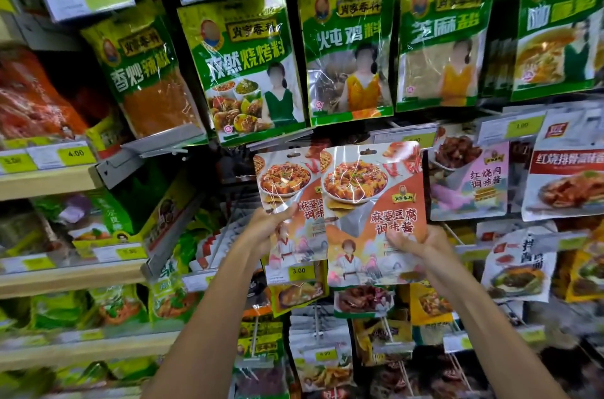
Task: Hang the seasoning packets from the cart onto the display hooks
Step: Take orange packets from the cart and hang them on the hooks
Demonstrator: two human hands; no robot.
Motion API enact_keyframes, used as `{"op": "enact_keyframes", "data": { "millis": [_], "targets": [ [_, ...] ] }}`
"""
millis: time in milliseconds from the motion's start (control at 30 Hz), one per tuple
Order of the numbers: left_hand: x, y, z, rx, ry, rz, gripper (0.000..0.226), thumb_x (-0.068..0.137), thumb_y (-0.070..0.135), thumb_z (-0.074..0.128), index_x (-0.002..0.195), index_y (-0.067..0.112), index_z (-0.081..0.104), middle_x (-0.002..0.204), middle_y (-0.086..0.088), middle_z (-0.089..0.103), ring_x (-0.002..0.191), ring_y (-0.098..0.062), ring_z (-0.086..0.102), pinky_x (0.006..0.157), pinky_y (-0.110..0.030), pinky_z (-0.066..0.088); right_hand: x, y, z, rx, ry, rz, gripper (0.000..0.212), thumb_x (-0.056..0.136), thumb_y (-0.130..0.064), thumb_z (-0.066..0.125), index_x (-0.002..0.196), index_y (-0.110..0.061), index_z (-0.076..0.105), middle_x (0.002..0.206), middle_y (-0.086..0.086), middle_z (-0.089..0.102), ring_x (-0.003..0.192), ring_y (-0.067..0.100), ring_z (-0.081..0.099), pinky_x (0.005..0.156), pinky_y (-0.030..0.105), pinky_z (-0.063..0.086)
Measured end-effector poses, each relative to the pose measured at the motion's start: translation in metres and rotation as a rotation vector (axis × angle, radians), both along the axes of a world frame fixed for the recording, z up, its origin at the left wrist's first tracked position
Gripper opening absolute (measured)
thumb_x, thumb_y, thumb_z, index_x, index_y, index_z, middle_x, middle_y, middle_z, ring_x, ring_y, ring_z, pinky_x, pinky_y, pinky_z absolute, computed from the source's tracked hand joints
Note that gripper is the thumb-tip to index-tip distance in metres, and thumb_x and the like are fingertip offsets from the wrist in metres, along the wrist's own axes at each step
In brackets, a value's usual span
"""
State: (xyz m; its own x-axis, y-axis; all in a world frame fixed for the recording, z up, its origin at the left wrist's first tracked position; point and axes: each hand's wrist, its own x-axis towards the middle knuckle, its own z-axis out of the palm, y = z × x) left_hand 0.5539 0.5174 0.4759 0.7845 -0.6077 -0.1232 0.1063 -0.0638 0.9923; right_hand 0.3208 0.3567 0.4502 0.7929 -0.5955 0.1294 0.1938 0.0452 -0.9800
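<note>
Two red-and-white seasoning packets are held up against the far display, just below the row of green packets [248,72]. The left hand [268,225] pinches the left packet [287,183] at its lower left edge, thumb on the front. The right hand [415,245] grips the right packet [369,202] at its lower right corner, fingers curled round the edge. Both packets stand upright, long axis vertical, and the right one overlaps the left and lies nearer the camera. What matters for the coming move is that each hang slot, on the left packet [293,154] and on the right packet [367,152], sits at the top edge, the end farthest from the hands. The hook they are meant for is hidden behind them, so its line cannot be judged. The slots probably have to be steered from below. The cart is out of view. A yellow price label [298,270] shows beneath the left packet.
</note>
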Motion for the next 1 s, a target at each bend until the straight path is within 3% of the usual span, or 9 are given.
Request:
{"op": "enact_keyframes", "data": {
  "millis": [100, 200, 367, 433, 533, 667, 767, 900, 1000],
  "targets": [
    [0.003, -0.004, -0.004, 0.024, -0.05, 0.052, 0.02, 0.086, 0.02, 0.07, 0.08, 0.004, 0.059, 0.054, -0.005, 0.053, 0.034, -0.011, 0.043, 0.036, -0.023, 0.039, 0.001, -0.002, -0.001, 0.0, 0.012, 0.008, 0.037, 0.069, -0.028, 0.078, 0.095, -0.005, 0.066, 0.09, 0.01, 0.076, 0.082, 0.026, 0.074, 0.056, 0.027, 0.056],
    [-0.001, -0.002, -0.007, 0.091, -0.271, 0.156, 0.024, 0.087, 0.024, 0.069, 0.077, 0.003, 0.063, 0.049, 0.001, 0.053, 0.039, -0.009, 0.048, 0.037, -0.02, 0.038, 0.002, -0.002, -0.001, 0.001, 0.018, 0.008, 0.027, 0.072, -0.025, 0.078, 0.091, -0.009, 0.067, 0.086, 0.007, 0.076, 0.076, 0.023, 0.074, 0.051, 0.024, 0.054],
    [-0.022, 0.03, -0.02, 0.237, -0.746, 0.519, 0.038, 0.09, 0.034, 0.064, 0.117, 0.01, 0.055, 0.106, -0.002, 0.057, 0.094, -0.018, 0.056, 0.081, -0.034, 0.049, 0.008, 0.004, 0.0, 0.008, -0.036, 0.046, 0.01, 0.075, -0.021, 0.076, 0.082, -0.014, 0.074, 0.088, 0.009, 0.076, 0.078, 0.024, 0.074, 0.05, 0.022, 0.054],
    [-0.041, 0.039, -0.015, 0.078, -0.712, 0.531, 0.037, 0.09, 0.04, 0.06, 0.118, 0.016, 0.055, 0.113, 0.003, 0.057, 0.1, -0.011, 0.056, 0.086, -0.029, 0.048, 0.014, 0.01, 0.0, 0.014, -0.059, 0.079, 0.008, 0.075, -0.021, 0.076, 0.082, -0.018, 0.077, 0.09, 0.009, 0.076, 0.082, 0.024, 0.074, 0.057, 0.024, 0.057],
    [-0.072, 0.04, 0.004, -0.126, -0.485, 0.232, 0.036, 0.081, 0.053, 0.055, 0.107, 0.028, 0.06, 0.101, 0.017, 0.062, 0.09, 0.011, 0.059, 0.073, -0.008, 0.048, 0.025, 0.023, 0.001, 0.026, -0.084, 0.141, 0.011, 0.074, -0.023, 0.076, 0.083, -0.019, 0.077, 0.094, 0.011, 0.076, 0.086, 0.024, 0.073, 0.066, 0.024, 0.057],
    [-0.088, 0.036, 0.013, -0.16, -0.32, 0.016, 0.05, 0.073, 0.054, 0.065, 0.096, 0.011, 0.064, 0.075, -0.002, 0.064, 0.061, -0.018, 0.061, 0.05, -0.028, 0.051, 0.038, 0.042, 0.002, 0.021, -0.06, 0.202, 0.018, 0.074, -0.025, 0.078, 0.087, -0.013, 0.074, 0.097, 0.014, 0.075, 0.09, 0.028, 0.072, 0.07, 0.028, 0.058],
    [-0.084, 0.04, 0.009, -0.192, -0.278, 0.062, 0.044, 0.067, 0.055, 0.072, 0.082, 0.015, 0.062, 0.06, -0.004, 0.054, 0.04, -0.017, 0.05, 0.037, -0.024, 0.041, 0.044, 0.053, 0.003, 0.014, -0.046, 0.203, 0.019, 0.075, -0.025, 0.077, 0.088, -0.011, 0.072, 0.094, 0.011, 0.076, 0.087, 0.026, 0.073, 0.068, 0.028, 0.058],
    [-0.07, 0.043, 0.005, -0.232, -0.216, 0.069, 0.026, 0.068, 0.05, 0.076, 0.077, 0.026, 0.071, 0.063, 0.0, 0.063, 0.035, -0.017, 0.049, 0.033, -0.021, 0.038, 0.045, 0.058, 0.006, -0.111, -0.001, 0.133, 0.009, 0.085, -0.021, 0.071, 0.09, -0.014, 0.072, 0.092, 0.002, 0.077, 0.082, 0.015, 0.073, 0.067, 0.022, 0.058],
    [-0.057, 0.045, 0.004, -0.238, -0.177, 0.105, 0.033, 0.064, 0.05, 0.078, 0.081, 0.023, 0.072, 0.074, -0.006, 0.065, 0.032, -0.017, 0.047, 0.035, -0.022, 0.035, 0.038, 0.048, 0.011, -0.226, -0.009, 0.052, 0.01, 0.092, -0.016, 0.063, 0.091, -0.013, 0.072, 0.085, -0.005, 0.077, 0.081, 0.01, 0.072, 0.067, 0.015, 0.054]
  ]
}}
